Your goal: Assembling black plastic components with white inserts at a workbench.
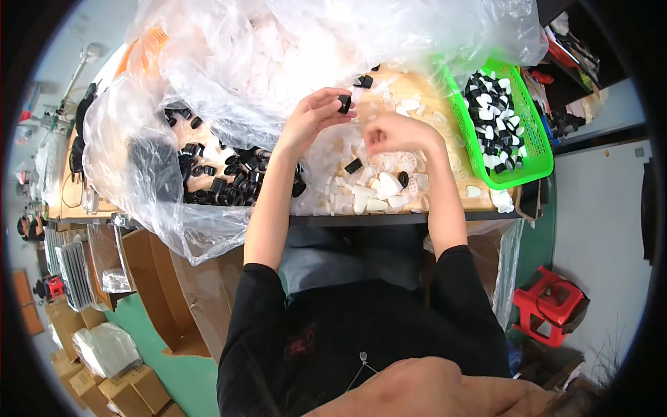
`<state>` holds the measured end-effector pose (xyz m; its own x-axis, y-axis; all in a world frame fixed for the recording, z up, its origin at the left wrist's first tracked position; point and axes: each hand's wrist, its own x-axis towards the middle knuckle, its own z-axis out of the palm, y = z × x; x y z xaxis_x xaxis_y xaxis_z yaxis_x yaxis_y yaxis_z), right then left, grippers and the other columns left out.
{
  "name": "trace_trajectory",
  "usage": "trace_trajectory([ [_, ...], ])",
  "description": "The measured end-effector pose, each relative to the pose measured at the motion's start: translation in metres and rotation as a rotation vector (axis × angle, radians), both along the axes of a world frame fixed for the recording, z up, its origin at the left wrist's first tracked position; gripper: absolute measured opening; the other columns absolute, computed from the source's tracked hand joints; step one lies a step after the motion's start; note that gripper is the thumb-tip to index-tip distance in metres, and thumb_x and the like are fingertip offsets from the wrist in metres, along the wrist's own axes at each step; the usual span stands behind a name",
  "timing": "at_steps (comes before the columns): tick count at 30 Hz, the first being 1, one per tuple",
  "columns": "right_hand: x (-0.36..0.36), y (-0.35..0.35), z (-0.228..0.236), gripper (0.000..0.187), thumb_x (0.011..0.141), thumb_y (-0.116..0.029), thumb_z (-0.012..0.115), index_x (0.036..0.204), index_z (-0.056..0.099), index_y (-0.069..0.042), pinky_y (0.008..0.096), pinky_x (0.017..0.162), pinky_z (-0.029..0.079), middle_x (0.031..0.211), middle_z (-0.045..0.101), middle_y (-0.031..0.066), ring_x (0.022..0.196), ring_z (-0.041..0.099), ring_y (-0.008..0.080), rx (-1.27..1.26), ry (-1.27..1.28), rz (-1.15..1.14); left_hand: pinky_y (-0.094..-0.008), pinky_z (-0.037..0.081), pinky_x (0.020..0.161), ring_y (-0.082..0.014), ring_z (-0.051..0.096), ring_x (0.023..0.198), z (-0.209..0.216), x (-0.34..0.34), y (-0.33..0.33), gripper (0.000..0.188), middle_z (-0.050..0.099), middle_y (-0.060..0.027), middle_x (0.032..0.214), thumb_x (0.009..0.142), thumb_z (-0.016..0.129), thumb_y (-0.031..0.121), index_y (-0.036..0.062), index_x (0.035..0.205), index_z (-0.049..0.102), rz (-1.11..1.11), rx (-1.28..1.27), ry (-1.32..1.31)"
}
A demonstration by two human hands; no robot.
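Between its thumb and fingers, my left hand (319, 117) grips a small black plastic piece (344, 104) above the table. Close by on the right is my right hand (399, 133), its fingers curled but smeared by motion; whether anything is in them does not show. Under both hands lies a heap of small white plastic parts (375, 198), some flat and some rounded. A black piece (354, 166) and a black ring (403, 178) rest among them. Left of my left forearm, many black pieces (240, 181) are spread on clear plastic.
A bright green basket (542, 164) with black and white pieces stands at the right. Large clear plastic bags (208, 62) cover the table's back and left. Cardboard boxes (121, 395) sit on the floor at left, a red stool (549, 306) at right.
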<state>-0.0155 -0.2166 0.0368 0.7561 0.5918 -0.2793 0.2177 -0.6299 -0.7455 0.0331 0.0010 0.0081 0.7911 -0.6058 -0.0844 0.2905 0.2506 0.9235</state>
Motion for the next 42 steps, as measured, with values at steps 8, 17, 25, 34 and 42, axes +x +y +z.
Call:
trace_trajectory([
  [8, -0.043, 0.011, 0.000, 0.019, 0.064, -0.023, 0.076, 0.071, 0.066, -0.008, 0.0371, 0.059, 0.049, 0.067, 0.065, 0.0073, 0.067, 0.065, 0.0265, -0.563, -0.178, 0.059, -0.0326, 0.050, 0.095, -0.0181, 0.064, 0.102, -0.006, 0.001, 0.002, 0.026, 0.066, -0.0088, 0.110, 0.096, 0.053, 0.007, 0.0017, 0.121, 0.058, 0.095, 0.045, -0.040],
  [17, -0.015, 0.021, 0.001, 0.011, 0.097, -0.017, 0.055, 0.098, 0.058, -0.007, 0.0299, 0.062, 0.045, 0.075, 0.059, 0.0038, 0.069, 0.055, 0.0126, 0.293, -0.233, -0.248, -0.0293, 0.051, 0.092, -0.0176, 0.064, 0.098, -0.008, 0.001, -0.002, 0.027, 0.065, -0.0109, 0.109, 0.094, 0.055, 0.004, -0.0021, 0.120, 0.058, 0.163, -0.090, -0.023],
  [25, 0.017, 0.048, 0.016, 0.012, 0.086, -0.009, 0.069, 0.096, 0.065, -0.004, 0.0246, 0.062, 0.045, 0.085, 0.065, 0.0036, 0.069, 0.057, 0.0116, 0.452, -0.701, -0.633, -0.0302, 0.053, 0.092, -0.0201, 0.065, 0.097, -0.002, 0.003, -0.004, 0.026, 0.063, -0.0111, 0.112, 0.093, 0.056, 0.001, -0.0044, 0.118, 0.058, 0.204, -0.206, 0.017],
  [34, 0.012, 0.057, -0.007, 0.010, 0.081, -0.004, 0.074, 0.087, 0.066, -0.003, 0.0263, 0.060, 0.049, 0.089, 0.065, 0.0057, 0.069, 0.061, 0.0161, 0.421, -0.964, -0.672, -0.0315, 0.057, 0.091, -0.0187, 0.066, 0.097, -0.001, 0.000, -0.005, 0.025, 0.064, -0.0127, 0.111, 0.093, 0.058, 0.000, -0.0061, 0.117, 0.061, 0.233, -0.156, -0.069],
  [42, 0.012, 0.061, -0.018, 0.007, 0.083, -0.003, 0.071, 0.088, 0.065, -0.002, 0.0296, 0.064, 0.054, 0.095, 0.065, 0.0063, 0.075, 0.065, 0.0184, 0.383, -1.109, -0.620, -0.0323, 0.058, 0.089, -0.0165, 0.065, 0.096, -0.004, -0.003, -0.008, 0.025, 0.066, -0.0122, 0.106, 0.093, 0.057, -0.001, -0.0061, 0.117, 0.063, 0.292, -0.095, -0.150],
])
